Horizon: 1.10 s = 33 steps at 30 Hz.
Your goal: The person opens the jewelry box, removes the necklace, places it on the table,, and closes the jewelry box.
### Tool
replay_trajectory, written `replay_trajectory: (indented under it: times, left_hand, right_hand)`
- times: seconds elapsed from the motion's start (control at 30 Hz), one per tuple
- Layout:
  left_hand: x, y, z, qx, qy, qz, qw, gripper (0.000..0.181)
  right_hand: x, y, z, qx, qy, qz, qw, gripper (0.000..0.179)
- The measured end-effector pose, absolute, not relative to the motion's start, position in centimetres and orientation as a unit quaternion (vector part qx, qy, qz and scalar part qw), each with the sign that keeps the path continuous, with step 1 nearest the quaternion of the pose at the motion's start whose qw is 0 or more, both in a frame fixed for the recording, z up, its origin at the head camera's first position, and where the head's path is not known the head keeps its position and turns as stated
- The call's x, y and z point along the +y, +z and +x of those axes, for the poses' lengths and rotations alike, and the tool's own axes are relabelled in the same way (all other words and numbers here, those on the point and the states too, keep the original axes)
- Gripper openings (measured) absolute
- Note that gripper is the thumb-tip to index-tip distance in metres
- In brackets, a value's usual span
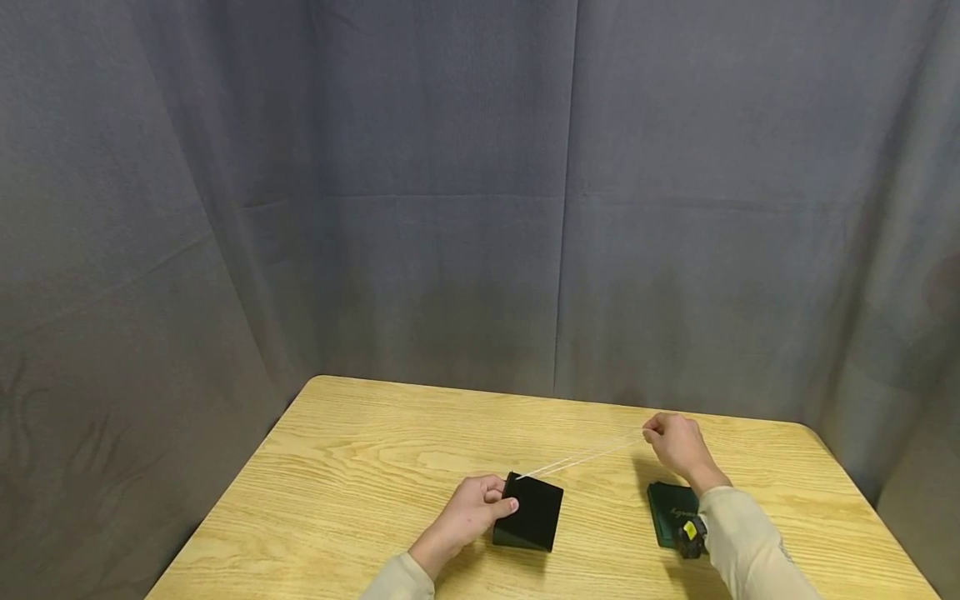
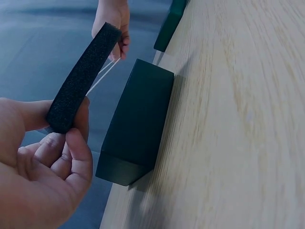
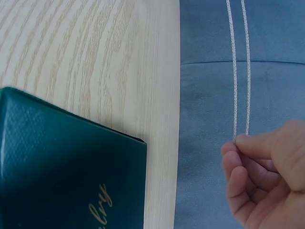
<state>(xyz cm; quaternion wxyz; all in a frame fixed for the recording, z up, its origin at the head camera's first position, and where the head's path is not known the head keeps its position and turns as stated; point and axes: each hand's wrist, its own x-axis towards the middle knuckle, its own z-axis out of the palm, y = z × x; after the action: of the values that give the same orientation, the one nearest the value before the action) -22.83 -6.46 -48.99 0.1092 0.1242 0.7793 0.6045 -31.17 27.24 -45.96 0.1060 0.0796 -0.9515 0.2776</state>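
My left hand (image 1: 468, 510) pinches a black foam pad (image 2: 83, 78) by its edge, thumb on its face. From the pad's upper edge a thin silvery chain (image 3: 234, 71) stretches in two strands to the right. My right hand (image 1: 678, 443) pinches the chain's far end between thumb and fingertip, its other fingers curled. Just beside the pad in the left wrist view, a dark green box (image 2: 138, 117) stands on the table; the pad mostly hides it in the head view. Below my right hand lies a green case (image 3: 71, 157) with gold script lettering.
The light wood-grain table (image 1: 360, 467) has rounded back corners. Grey curtains (image 1: 450, 208) hang close behind and along both sides. A black wrist device (image 1: 692, 537) with a yellow mark is on my right wrist, over the green case in the head view.
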Motion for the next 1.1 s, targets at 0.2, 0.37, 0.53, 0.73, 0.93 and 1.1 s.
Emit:
replay_trajectory:
  times: [0.2,0.37,0.53,0.73,0.93,1.1]
  left_hand:
    - [-6.43,-48.87,-22.8,0.779,0.605,0.123,0.112,0.009]
    - [-6.48,-48.82,-22.79,0.772,0.612,0.127,0.116,0.01]
    - [-6.52,-48.94,-22.87,0.771,0.612,0.125,0.121,0.008]
    - [-6.41,-48.94,-22.84,0.766,0.618,0.125,0.122,0.009]
    - [-6.26,-48.85,-22.87,0.764,0.621,0.127,0.123,0.01]
    - [-6.08,-48.92,-22.87,0.77,0.614,0.125,0.119,0.008]
  right_hand:
    - [27.31,-46.03,-31.21,-0.952,0.28,0.07,0.098,0.014]
    - [27.39,-46.05,-31.31,-0.952,0.28,0.065,0.1,0.014]
    - [27.41,-46.15,-31.37,-0.951,0.283,0.064,0.102,0.014]
    - [27.59,-46.21,-31.34,-0.953,0.281,0.06,0.101,0.015]
    - [27.77,-46.09,-31.31,-0.952,0.286,0.056,0.098,0.015]
    - [27.92,-46.05,-31.31,-0.951,0.288,0.051,0.1,0.014]
